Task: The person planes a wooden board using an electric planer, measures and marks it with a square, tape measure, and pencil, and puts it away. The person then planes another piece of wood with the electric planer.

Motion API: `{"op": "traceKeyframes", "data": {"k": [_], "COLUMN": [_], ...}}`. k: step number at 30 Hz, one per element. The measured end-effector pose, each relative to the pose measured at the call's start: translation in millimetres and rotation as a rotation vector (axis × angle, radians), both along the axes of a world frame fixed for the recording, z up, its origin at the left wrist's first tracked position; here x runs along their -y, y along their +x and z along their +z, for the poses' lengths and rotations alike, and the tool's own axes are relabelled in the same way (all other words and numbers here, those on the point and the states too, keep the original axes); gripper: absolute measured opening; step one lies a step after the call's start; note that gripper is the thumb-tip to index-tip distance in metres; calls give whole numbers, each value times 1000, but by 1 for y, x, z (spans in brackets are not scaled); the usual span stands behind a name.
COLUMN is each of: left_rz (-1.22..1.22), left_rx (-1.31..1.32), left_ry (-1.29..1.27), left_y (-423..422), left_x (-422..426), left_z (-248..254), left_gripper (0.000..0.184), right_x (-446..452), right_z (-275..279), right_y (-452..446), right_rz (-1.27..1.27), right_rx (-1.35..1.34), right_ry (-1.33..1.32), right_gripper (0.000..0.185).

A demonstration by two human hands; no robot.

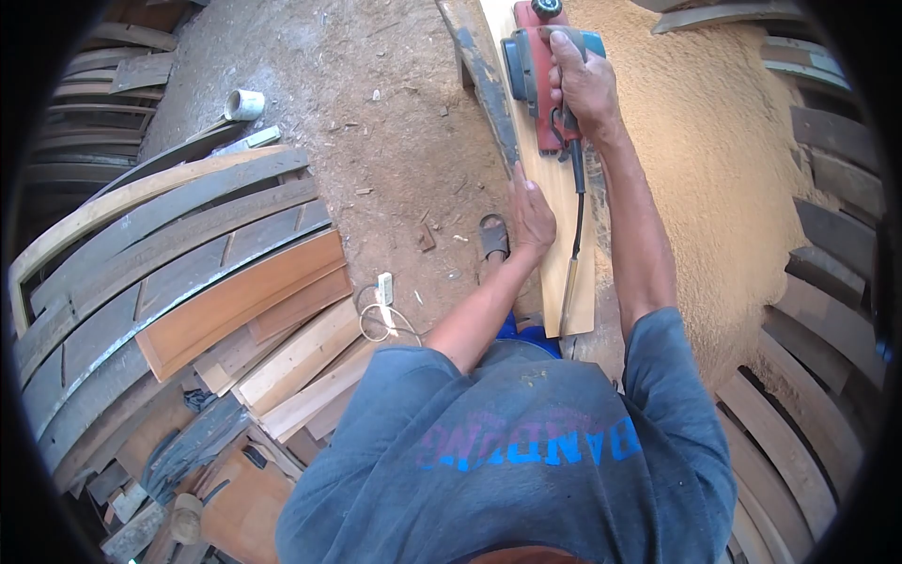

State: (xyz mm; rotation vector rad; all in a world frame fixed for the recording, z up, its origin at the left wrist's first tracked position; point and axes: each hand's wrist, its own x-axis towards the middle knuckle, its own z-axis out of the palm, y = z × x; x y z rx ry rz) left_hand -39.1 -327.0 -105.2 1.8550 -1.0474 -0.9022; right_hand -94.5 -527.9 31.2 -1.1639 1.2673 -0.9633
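Observation:
My right hand (588, 92) is wrapped round the handle of a red and teal electric planer (546, 111), which rests on a long pale wooden board (561, 221). The planer's black front knob (546, 7) shows at the top edge of the view. From its rear, a dark power cord (577, 174) trails back along the board towards my body. My left hand (533, 214) lies with fingers stretched out against the board's left edge, near a worn, paint-marked plank (487, 86) beside it. The planer's underside is hidden.
Wood shavings (705, 141) cover the floor at right. Stacked planks (178, 226) lie at left, with more boards (836, 230) at right. A white cup (245, 104) stands at upper left. A white power socket (384, 289) with a looped cable sits near my left elbow.

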Motion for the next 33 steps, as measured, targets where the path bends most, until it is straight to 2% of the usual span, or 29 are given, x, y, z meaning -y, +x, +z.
{"op": "traceKeyframes", "data": {"k": [3, 4, 8, 12, 20, 26, 29, 33], "left_rz": [4, 6, 3, 13, 9, 34, 39, 64], "left_rx": [-6, -5, -13, 0, 60, 30, 25, -2], "left_ry": [19, 17, 123, 189, 209, 112, 152, 172], "left_y": [-2, -2, -3, -4, -3, -6, -6, -9], "left_x": [0, 0, 3, 7, 6, 5, 6, 8], "left_z": [-2, -1, 10, 21, 22, 15, 18, 22], "left_gripper": [62, 62, 61, 61, 61, 62, 62, 62], "right_x": [19, 31, 57, 103, 152, 84, 6, -115], "right_z": [7, 11, 23, 13, 18, 35, 61, 70], "right_y": [11, 12, 27, 38, 52, -9, -58, -123], "right_rz": [-11, -92, -123, -92, -18, -6, 59, 30], "right_rx": [33, -139, -67, 33, 82, -10, -153, -192], "right_ry": [-38, 108, 6, -91, -55, 37, -28, 58], "right_gripper": [49, 38, 41, 39, 43, 50, 54, 46]}}
